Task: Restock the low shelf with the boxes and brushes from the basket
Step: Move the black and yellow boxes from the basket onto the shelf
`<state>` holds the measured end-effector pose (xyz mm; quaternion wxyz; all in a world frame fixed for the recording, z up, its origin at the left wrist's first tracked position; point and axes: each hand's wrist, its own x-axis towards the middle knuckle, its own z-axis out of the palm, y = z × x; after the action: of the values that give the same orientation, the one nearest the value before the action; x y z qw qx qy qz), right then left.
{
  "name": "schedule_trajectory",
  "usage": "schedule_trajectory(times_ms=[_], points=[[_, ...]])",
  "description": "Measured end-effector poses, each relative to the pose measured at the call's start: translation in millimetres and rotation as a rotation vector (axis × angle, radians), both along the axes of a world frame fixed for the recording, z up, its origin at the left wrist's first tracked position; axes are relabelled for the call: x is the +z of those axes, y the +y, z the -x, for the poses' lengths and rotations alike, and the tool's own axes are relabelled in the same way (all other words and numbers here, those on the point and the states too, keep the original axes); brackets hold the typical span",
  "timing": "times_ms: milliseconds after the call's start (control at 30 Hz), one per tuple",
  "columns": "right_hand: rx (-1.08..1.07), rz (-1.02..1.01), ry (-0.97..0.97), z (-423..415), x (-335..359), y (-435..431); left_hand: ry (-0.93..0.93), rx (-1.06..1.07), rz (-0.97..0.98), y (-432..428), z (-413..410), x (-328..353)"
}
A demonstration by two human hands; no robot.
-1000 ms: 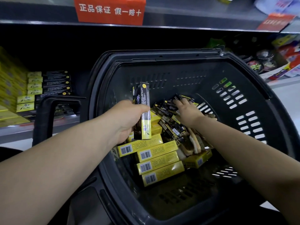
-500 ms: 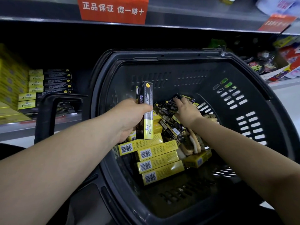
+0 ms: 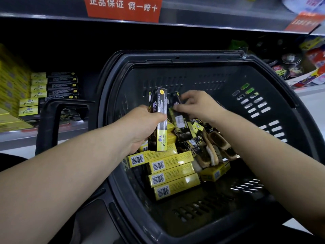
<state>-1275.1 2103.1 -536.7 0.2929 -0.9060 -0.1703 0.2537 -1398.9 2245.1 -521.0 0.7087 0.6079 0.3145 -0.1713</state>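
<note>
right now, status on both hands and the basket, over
Left hand gripping upright black-and-yellow box. Right hand pinching a second box above the pile. Yellow boxes and brushes remain in basket. Nothing blocking.

A red sign [image 3: 123,7] on the edge of the upper shelf read "正品保证 假一赔十" in white characters. The black-and-yellow box [image 3: 159,120] held upright in the left hand [image 3: 140,127] carried Chinese characters and small Latin script too fine to make out. The yellow boxes [image 3: 168,173] lying in the basket [image 3: 281,111] bore barcode labels whose digits stayed illegible
</note>
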Motion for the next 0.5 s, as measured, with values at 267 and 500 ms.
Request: schedule_trajectory(times_ms=[267,500], points=[[-0.052,-0.398,0.39,21,26,17,-0.089,0.012,0.005,1,1,0],[0.147,0.298,0.014,-8,-49,-23,-0.04,-0.082,0.004,3,2,-3]])
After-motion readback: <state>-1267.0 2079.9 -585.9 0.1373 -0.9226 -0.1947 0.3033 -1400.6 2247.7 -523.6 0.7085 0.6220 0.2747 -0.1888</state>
